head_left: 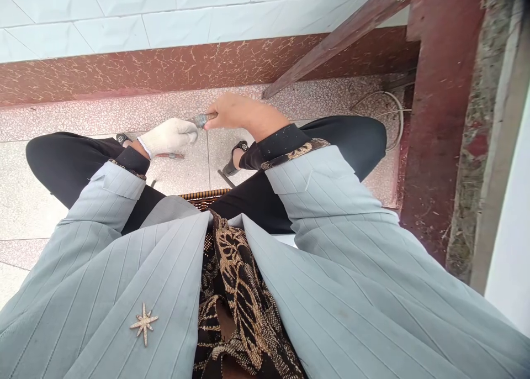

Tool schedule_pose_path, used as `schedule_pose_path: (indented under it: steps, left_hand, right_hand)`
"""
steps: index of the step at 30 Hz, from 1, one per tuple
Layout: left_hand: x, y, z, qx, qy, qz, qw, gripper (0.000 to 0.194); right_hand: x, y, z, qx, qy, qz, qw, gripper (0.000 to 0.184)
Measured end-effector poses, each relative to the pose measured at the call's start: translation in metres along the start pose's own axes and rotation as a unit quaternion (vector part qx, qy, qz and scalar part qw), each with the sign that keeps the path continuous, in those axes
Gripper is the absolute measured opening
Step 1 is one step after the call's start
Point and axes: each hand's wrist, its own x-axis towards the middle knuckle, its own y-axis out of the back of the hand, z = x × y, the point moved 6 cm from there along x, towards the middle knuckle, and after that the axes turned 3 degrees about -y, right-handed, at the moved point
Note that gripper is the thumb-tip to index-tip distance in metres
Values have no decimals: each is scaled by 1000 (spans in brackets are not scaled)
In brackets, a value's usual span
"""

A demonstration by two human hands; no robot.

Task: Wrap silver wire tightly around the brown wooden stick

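My left hand, in a white knit glove, is closed with its fingers bent. My bare right hand pinches the brown end of a wire-wrapped stick. Grey wire is coiled tightly around this stick between the two hands, and its other end runs into my gloved fingers. A second brown piece with a coiled band juts out beneath the glove; whether it joins the first is hidden. Both hands are above the floor, between my spread knees.
A slanting wooden bar and a red-brown post stand at the right. A pale cable loop lies by the post. Ahead is a tiled wall. Below me are my shoes and a woven seat edge.
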Motion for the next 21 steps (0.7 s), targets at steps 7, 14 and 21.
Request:
schedule_pose_path:
  steps: [7,14,21]
  left_hand:
    - [0,13,-6,-63,-39,14,997,32]
    - [-2,23,-2,-64,-32,54,996,28]
    - [-7,15,10,23,-28,40,999,21]
  right_hand:
    - [-26,-6,-13,77,110,-207,969,18]
    - [-35,48,-3,247,98,79,961,55]
    - [-18,33,2,40,-25,96,994,24]
